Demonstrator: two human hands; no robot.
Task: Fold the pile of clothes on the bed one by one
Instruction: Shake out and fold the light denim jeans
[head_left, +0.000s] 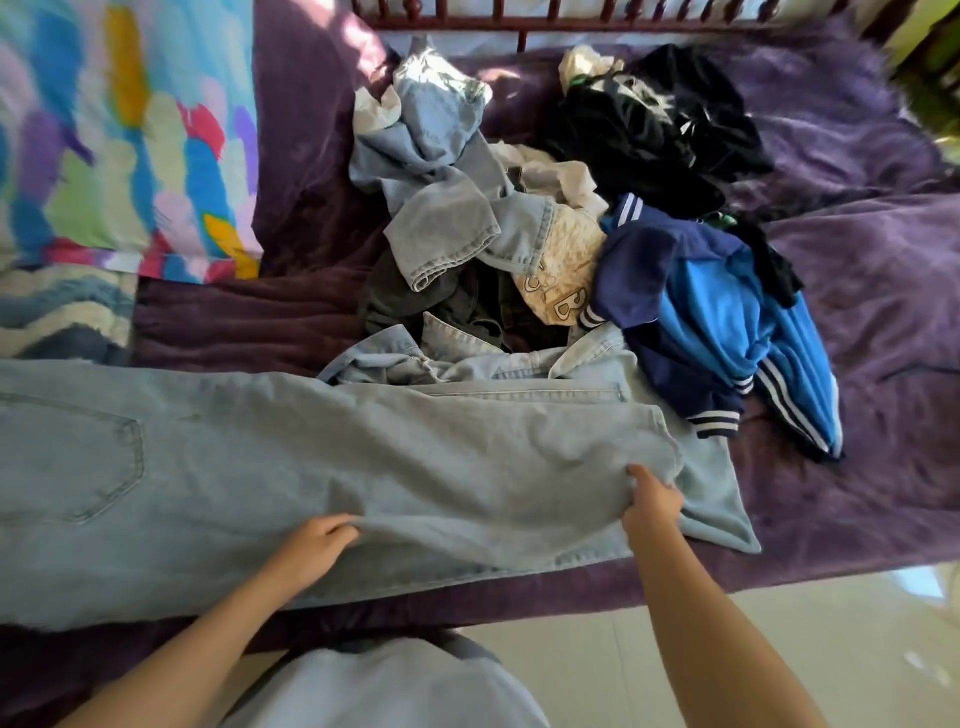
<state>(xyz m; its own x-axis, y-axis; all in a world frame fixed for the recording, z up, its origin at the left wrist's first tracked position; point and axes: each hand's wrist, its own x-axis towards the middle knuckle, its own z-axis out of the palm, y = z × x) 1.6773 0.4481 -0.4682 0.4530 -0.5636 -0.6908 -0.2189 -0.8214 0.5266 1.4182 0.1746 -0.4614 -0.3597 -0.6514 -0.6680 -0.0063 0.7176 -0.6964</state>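
Left hand (319, 540) and right hand (652, 501) — each pinching the jeans (311, 467), spread flat on the bed (857, 467) for folding; pile (519, 223) waits behind.

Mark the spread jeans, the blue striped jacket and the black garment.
spread jeans (363, 467), head view, leg middle.
blue striped jacket (717, 306), head view, bright blue panel.
black garment (649, 124), head view, bunched middle.

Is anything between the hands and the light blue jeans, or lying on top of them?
No. The left hand and right hand grip the jeans directly, and nothing visible lies on them; the pile sits just behind their far edge.
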